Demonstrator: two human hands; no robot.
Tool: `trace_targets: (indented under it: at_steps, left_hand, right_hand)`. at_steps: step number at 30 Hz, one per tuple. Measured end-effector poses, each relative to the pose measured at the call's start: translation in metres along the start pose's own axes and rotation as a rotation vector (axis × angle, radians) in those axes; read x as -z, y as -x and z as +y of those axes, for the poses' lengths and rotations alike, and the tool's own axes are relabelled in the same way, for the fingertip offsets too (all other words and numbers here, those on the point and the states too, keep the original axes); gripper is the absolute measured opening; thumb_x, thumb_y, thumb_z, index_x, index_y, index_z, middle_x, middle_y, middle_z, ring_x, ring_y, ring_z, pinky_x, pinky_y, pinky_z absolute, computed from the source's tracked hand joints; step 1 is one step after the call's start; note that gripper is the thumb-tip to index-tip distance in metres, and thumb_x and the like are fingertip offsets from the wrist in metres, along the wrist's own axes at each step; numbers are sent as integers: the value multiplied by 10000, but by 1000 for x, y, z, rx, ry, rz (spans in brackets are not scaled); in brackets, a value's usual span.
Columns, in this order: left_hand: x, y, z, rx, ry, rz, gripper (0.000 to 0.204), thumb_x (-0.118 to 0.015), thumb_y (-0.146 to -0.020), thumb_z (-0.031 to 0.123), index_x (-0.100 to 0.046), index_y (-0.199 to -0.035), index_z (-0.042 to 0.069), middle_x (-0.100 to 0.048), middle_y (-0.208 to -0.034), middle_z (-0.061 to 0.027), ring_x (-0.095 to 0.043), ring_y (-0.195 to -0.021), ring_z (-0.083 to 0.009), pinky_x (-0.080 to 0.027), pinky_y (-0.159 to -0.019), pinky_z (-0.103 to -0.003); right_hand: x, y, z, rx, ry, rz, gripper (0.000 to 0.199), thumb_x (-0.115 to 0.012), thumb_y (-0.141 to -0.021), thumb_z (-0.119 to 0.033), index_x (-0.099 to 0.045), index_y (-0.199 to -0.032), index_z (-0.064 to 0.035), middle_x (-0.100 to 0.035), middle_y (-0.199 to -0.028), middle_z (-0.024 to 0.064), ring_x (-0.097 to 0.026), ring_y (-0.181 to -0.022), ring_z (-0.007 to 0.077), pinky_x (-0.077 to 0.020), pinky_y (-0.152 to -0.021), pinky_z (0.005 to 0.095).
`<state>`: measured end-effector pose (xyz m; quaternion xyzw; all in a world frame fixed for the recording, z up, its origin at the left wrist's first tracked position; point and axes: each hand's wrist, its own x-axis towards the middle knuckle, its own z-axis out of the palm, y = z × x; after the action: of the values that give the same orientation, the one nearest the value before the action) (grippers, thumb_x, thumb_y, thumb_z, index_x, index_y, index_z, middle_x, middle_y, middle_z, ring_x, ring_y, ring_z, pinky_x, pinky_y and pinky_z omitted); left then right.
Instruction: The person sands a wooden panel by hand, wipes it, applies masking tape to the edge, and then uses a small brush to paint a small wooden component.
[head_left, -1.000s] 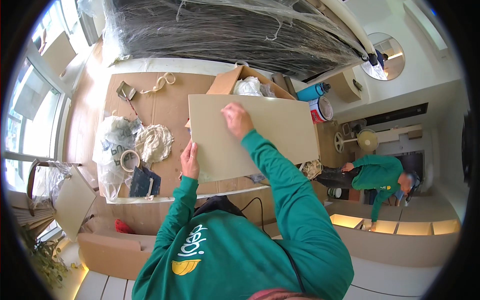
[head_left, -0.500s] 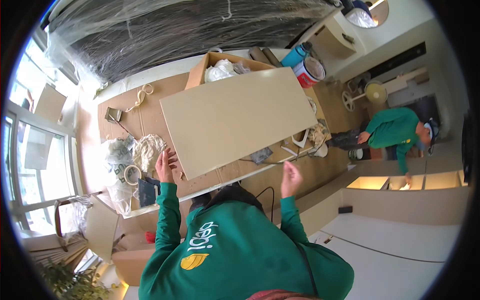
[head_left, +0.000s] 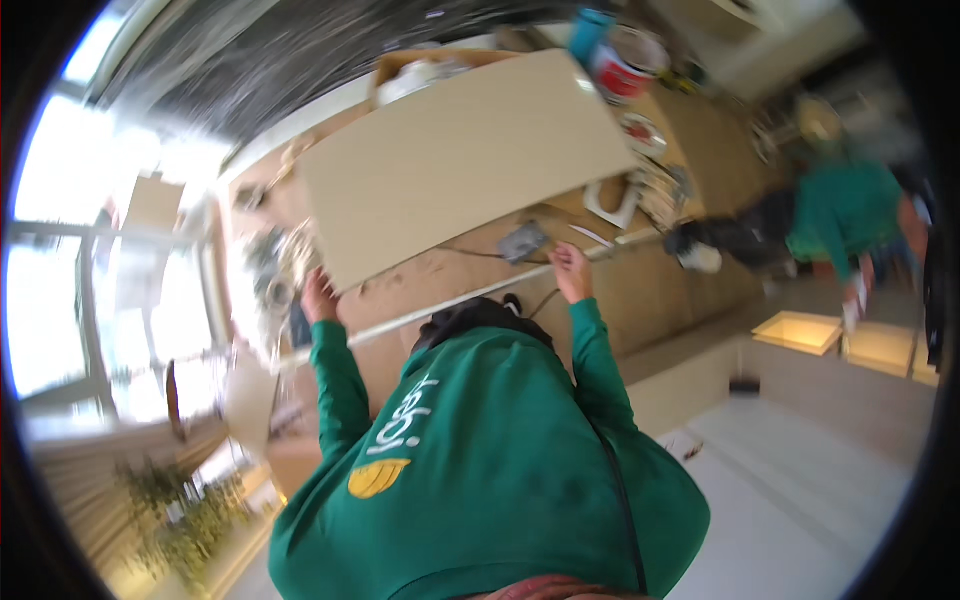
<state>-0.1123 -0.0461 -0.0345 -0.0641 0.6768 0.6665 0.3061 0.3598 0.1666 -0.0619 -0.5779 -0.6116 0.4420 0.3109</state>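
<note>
A large flat beige panel (head_left: 465,165) lies tilted across a cardboard-covered worktable (head_left: 410,285). My left hand (head_left: 320,296) is beside the panel's near left corner, its fingers stretched out and somewhat blurred; whether it touches the edge I cannot tell. My right hand (head_left: 572,272) hovers off the panel's near edge, fingers drawn together, and anything within them is too small to make out. Close to it are a grey flat pad (head_left: 522,242) and a thin dark cord. A roll of tape (head_left: 280,292) and pale crumpled cloth (head_left: 300,252) sit left of the panel.
Behind the panel stand an open cardboard box (head_left: 392,66), a red-and-white paint bucket (head_left: 628,65) and a blue bottle (head_left: 590,36). A white frame-shaped piece (head_left: 610,205) lies at the right. Another person in green (head_left: 840,215) bends over lit cabinet compartments (head_left: 798,332) at far right.
My view has shifted, blurring the picture. My right hand has come closer to the grey pad at the panel's near edge. My left hand stays by the left corner. The other person has moved.
</note>
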Motion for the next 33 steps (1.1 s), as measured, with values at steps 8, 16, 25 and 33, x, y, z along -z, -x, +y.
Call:
trace_targets:
  at_steps: [8, 16, 25, 33]
  left_hand:
    - [71, 90, -111, -22, -265, 111, 391, -627, -977, 327, -603, -1231, 31, -734, -989, -106, -699, -749, -169, -526, -502, -285]
    - [144, 69, -94, -417, -794, 422, 590, -832, -765, 303, -629, -1249, 35, -688, -1042, -165, -666, -959, -303, -543, -865, -406]
    - [177, -12, -24, -353, -1313, 374, 960, -902, -669, 337, -414, -1467, 122, -522, -1354, -151, -476, -1281, -366, -419, -1058, -467]
    - [228, -76, -40, -672, -1413, 58, 1089, -936, -559, 412, -440, -1468, 76, -558, -1412, -171, -577, -1221, -350, -461, -1029, -448]
  right_hand:
    - [-2, -11, 40, -7, -120, -281, 358, -664, -960, -148, -617, -1266, 32, -679, -1139, 165, -663, -1021, 204, -542, -907, 313]
    - [30, -25, 27, 57, 57, -402, 344, -667, -954, -147, -632, -1242, 38, -700, -1078, 142, -665, -956, 184, -540, -877, 305]
    - [-25, 24, -2, 38, 74, -230, 339, -660, -961, -158, -639, -1249, 20, -714, -1088, 133, -679, -964, 180, -541, -877, 300]
    - [-107, 127, -31, -53, 31, -78, 316, -696, -932, -199, -676, -1177, 0, -726, -1055, 144, -699, -960, 214, -560, -871, 343]
